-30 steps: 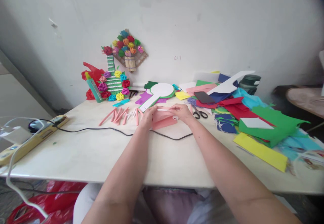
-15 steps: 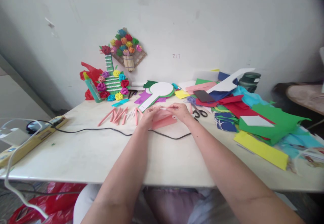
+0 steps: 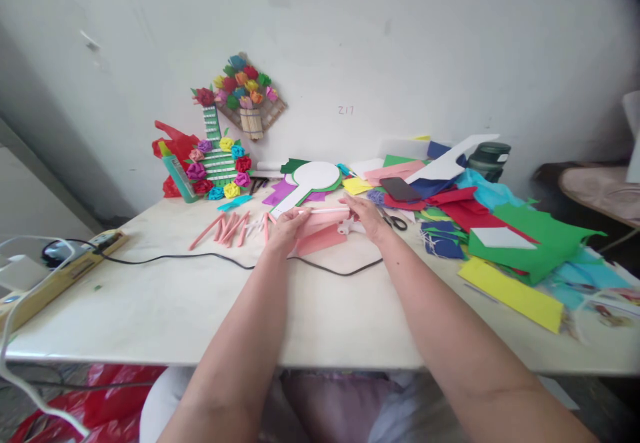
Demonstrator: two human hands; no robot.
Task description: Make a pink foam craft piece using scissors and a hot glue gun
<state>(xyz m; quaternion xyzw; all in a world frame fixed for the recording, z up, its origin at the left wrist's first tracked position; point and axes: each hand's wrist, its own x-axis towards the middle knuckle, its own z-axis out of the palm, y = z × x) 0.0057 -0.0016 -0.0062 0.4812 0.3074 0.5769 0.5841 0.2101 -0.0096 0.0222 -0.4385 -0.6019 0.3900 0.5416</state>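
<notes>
My left hand [image 3: 289,227] pinches the left end of a strip of pink paper [image 3: 323,216]. A thin white stick [image 3: 325,210] lies along the strip's upper edge, between my two hands. At the strip's right end are the closed fingers of my right hand [image 3: 365,216]. A small white object [image 3: 346,228], its kind unclear, shows beneath that hand. Below the strip, another pink paper piece [image 3: 323,239] lies on the table. Several rolled pink paper sticks [image 3: 231,228] lie to the left of my left hand, with short white sticks [image 3: 256,223] beside them.
A black cable [image 3: 340,271] crosses the table from the power strip [image 3: 75,269]. Scissors [image 3: 396,221] lie right of my right hand, near a phone [image 3: 400,189] and coloured paper [image 3: 525,236]. A white round-headed cutout [image 3: 315,176], glue bottle [image 3: 179,175] and paper-flower decoration [image 3: 221,163] stand behind.
My hands have moved slightly apart. The pink strip with the white stick along its edge now shows stretched between them, where earlier the fingers covered more of it. The view has shifted slightly.
</notes>
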